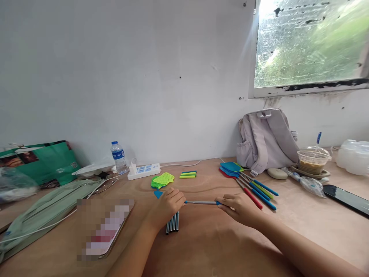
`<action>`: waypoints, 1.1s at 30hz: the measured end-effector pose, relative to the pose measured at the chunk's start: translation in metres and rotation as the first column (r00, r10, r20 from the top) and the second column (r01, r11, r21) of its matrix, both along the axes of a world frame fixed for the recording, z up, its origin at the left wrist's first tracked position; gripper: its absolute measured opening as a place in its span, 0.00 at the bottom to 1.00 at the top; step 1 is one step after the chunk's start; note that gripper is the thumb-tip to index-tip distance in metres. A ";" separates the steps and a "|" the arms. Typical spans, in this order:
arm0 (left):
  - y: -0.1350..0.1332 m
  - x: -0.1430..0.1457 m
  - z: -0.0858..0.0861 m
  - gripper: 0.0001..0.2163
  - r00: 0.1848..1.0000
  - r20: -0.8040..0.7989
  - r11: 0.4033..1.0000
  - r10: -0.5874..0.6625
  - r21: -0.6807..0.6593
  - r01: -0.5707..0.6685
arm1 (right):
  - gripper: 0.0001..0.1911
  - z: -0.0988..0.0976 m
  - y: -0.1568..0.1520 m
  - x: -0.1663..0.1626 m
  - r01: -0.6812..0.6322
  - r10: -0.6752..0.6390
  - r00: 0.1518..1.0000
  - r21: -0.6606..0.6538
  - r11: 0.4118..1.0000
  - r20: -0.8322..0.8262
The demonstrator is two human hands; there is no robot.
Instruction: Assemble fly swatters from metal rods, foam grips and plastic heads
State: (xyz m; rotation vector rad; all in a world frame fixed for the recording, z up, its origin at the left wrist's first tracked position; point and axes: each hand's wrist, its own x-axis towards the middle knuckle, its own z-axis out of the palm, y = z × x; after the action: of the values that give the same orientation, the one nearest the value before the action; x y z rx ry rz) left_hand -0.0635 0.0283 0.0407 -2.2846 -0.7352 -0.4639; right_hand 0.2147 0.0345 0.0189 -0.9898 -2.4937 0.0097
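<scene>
My left hand is closed around one end of a thin silver telescopic rod, where a blue swatter head sticks out past my fingers. My right hand pinches the rod's other end, at its blue handle. The rod spans level between both hands, just above the wooden table. Several short metal tubes lie under my left wrist. Green mesh swatter heads rest just beyond my left hand, with short green and blue handle sleeves beside them.
A fan of finished swatters lies right of centre, before a grey backpack. A power strip, water bottle, green bag, iced drink cup, black phone and a blurred phone ring the table.
</scene>
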 end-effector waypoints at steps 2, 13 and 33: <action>0.000 0.002 0.000 0.05 1.000 0.004 1.000 -0.009 0.015 0.009 | 0.19 -0.001 0.000 -0.001 -0.023 0.022 0.999 -0.035 0.999 -0.034; -0.004 0.012 0.000 0.10 0.998 -0.067 0.994 -0.007 0.105 0.014 | 0.20 -0.005 -0.003 -0.006 -0.026 0.017 0.995 -0.089 0.996 -0.093; -0.006 0.024 0.000 0.14 0.941 0.305 0.969 0.146 0.147 -0.198 | 0.18 -0.003 0.005 -0.012 0.170 -0.167 0.965 0.000 0.985 -0.202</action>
State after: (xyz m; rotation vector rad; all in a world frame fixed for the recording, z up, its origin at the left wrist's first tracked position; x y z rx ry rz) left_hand -0.0400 0.0227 0.0410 -1.9879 -0.9904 -0.7625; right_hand 0.2030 0.0397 0.0161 -1.1324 -2.2171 0.0337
